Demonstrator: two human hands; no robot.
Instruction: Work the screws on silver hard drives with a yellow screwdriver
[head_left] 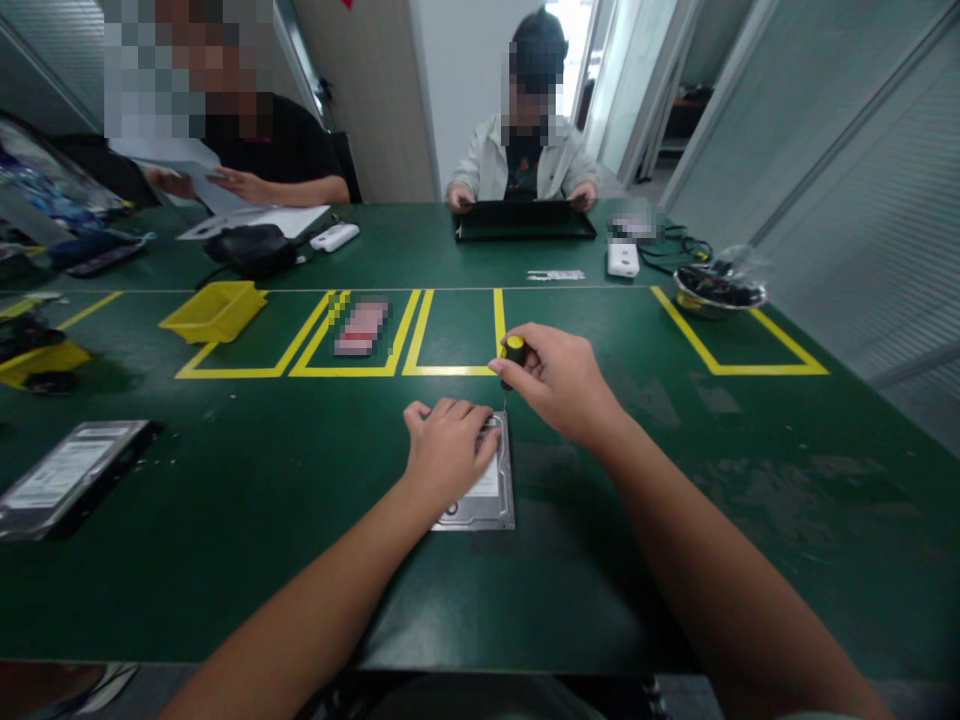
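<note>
Holding state, right hand: the right hand (559, 385) is closed in a fist-like pinch around a small screwdriver with a black handle and yellow cap (513, 358); thumb and forefinger meet at the top of the handle.
Holding state, left hand: the left hand (448, 445) lies palm down with fingers close together and slightly curled, pressing on the far half of a flat silver metal hard disk drive with a white label (487, 495). It grips nothing; it only bears down.
Tool attitude: the screwdriver stands close to upright, its thin shaft running down to the drive's far right corner. Whether the tip is seated in a screw cannot be told.
Drive position: flat on the green table mat (675, 560), directly in front of the person, near the table's middle.
Drive long axis: runs from 6 o'clock to 12 o'clock, away from the person.
Key relation: the worked corner sits at 1 o'clock on the drive, just beside the left fingertips and directly below the right hand. The right hand is the nearer to that corner.
Surroundings, 12 o'clock: yellow tape rectangles (450, 370) marked on the mat, just beyond the hands.
Surroundings, 10 o'clock: a yellow plastic tray (214, 312), well apart.
Surroundings, 9 o'clock: a second hard disk drive in grey metal (71, 475) at the left edge.
Surroundings, 2 o'clock: a round metal bowl (718, 292) holding dark small parts.
Far side: two other people sit across the table, hands on their own items.
</note>
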